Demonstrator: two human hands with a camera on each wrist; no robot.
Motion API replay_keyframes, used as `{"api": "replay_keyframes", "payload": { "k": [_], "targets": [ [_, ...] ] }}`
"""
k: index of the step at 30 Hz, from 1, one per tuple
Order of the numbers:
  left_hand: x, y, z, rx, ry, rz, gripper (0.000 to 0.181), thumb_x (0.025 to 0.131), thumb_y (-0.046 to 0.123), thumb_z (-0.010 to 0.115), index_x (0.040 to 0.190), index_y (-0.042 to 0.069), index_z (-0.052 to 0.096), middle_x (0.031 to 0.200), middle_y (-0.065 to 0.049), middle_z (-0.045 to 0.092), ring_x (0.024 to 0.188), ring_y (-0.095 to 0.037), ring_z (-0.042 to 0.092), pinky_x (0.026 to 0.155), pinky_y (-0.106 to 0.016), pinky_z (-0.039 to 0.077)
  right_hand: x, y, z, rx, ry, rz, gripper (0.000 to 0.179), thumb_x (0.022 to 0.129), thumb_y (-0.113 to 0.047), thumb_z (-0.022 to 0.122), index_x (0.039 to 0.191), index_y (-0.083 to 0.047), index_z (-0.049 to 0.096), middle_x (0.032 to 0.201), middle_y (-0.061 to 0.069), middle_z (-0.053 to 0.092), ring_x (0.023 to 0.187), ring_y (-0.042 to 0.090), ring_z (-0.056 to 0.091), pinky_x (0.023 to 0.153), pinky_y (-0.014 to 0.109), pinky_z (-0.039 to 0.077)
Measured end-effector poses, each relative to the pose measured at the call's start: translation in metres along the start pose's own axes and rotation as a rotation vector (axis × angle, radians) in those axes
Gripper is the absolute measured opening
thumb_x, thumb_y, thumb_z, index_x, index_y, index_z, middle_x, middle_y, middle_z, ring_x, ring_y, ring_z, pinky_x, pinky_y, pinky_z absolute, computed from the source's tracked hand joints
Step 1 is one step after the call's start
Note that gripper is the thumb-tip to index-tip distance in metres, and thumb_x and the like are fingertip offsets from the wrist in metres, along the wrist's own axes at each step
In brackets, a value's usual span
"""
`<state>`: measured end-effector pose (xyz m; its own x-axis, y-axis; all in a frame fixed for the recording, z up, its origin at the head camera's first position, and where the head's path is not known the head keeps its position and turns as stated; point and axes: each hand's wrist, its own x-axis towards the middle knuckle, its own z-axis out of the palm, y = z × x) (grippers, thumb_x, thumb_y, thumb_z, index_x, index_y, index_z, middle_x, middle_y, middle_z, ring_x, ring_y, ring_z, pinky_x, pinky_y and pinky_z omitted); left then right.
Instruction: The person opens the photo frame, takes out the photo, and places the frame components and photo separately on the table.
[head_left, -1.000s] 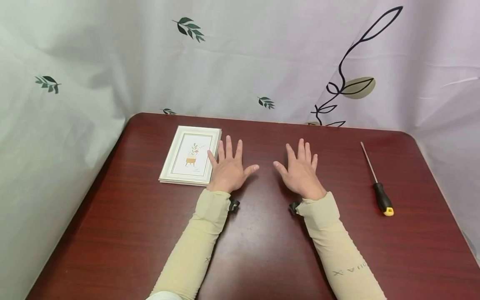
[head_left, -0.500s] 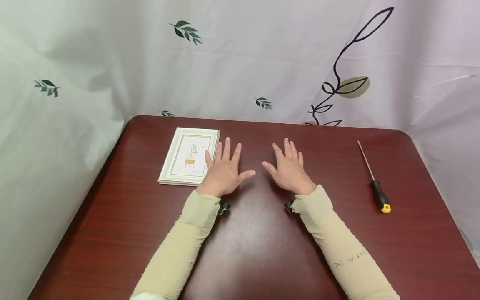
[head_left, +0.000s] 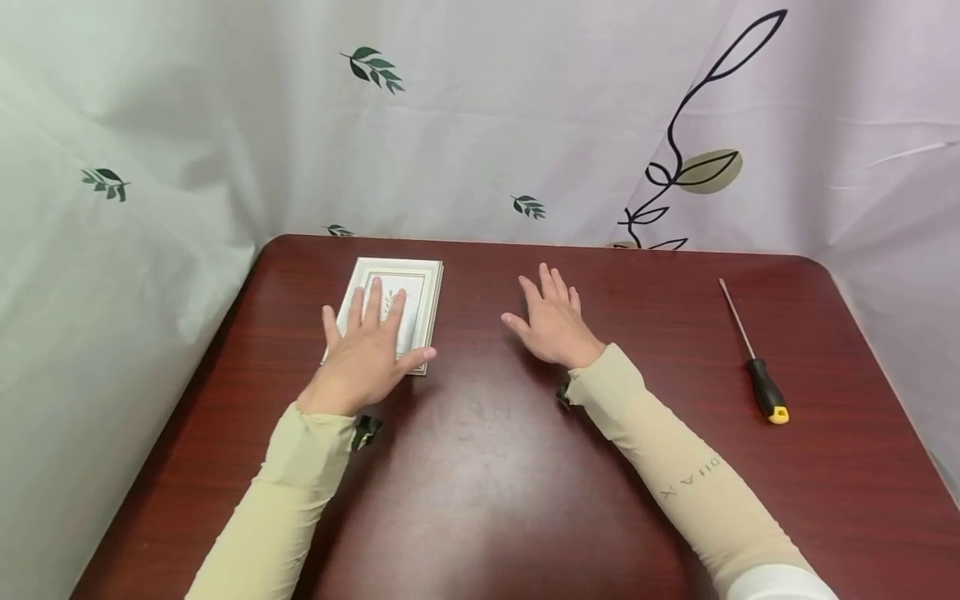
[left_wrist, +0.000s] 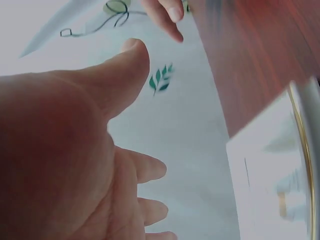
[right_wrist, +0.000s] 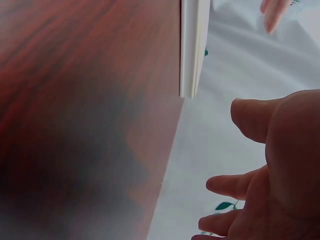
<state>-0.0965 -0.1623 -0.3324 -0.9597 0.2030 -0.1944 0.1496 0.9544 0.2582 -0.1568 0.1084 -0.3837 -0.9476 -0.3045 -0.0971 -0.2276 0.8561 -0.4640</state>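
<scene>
A white picture frame [head_left: 429,287] with a plant print lies flat at the back left of the table, and its side edge looks layered. Above it my left hand [head_left: 358,354] hovers with fingers spread, covering part of the print; the left wrist view shows a gap between palm and picture frame [left_wrist: 267,170]. My right hand [head_left: 557,327] is held over the table to the right of the picture frame, fingers extended and holding nothing. In the right wrist view, the frame's edge [right_wrist: 190,50] lies beyond the thumb.
A screwdriver [head_left: 759,375] with a black and yellow handle lies on the right side of the dark red table [head_left: 480,500]. A pale curtain [head_left: 465,108] with leaf prints hangs along the table's back and left sides.
My left hand has moved left, from beside the picture frame to over it. The right hand has shifted left towards the frame. The screwdriver and the picture frame lie as before.
</scene>
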Motion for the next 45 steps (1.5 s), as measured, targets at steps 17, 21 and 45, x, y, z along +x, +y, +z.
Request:
{"api": "replay_keyframes", "payload": {
  "k": [17, 21, 45],
  "targets": [
    [-0.035, -0.076, -0.006, -0.08, -0.009, -0.09, 0.102, 0.097, 0.068, 0.045, 0.16, 0.0, 0.003, 0.161, -0.031, -0.017, 0.146, -0.056, -0.01, 0.107, -0.078, -0.009, 0.039, -0.018, -0.004, 0.062, -0.043, -0.057, 0.071, 0.104, -0.041, 0.048, 0.159, -0.002, 0.023, 0.166, 0.022, 0.009, 0.153, 0.037, 0.007, 0.123, 0.052, 0.009],
    [-0.041, -0.091, -0.004, -0.103, -0.022, -0.099, 0.101, 0.098, 0.066, 0.045, 0.159, -0.002, 0.002, 0.16, -0.033, -0.016, 0.145, -0.057, -0.008, 0.109, -0.077, -0.004, 0.049, -0.024, -0.005, 0.061, -0.037, -0.067, 0.07, 0.105, -0.04, 0.048, 0.158, -0.002, 0.024, 0.166, 0.02, 0.011, 0.154, 0.035, 0.008, 0.124, 0.048, 0.011],
    [-0.051, -0.123, 0.027, -0.158, 0.0, -0.004, 0.106, 0.091, 0.042, 0.073, 0.155, -0.014, 0.009, 0.157, -0.04, 0.013, 0.146, -0.052, 0.017, 0.116, -0.063, 0.019, 0.108, -0.064, 0.008, 0.006, -0.06, -0.095, 0.064, 0.105, -0.036, 0.049, 0.157, -0.005, 0.029, 0.164, 0.012, 0.027, 0.151, 0.026, 0.023, 0.121, 0.039, 0.024]
  ]
}}
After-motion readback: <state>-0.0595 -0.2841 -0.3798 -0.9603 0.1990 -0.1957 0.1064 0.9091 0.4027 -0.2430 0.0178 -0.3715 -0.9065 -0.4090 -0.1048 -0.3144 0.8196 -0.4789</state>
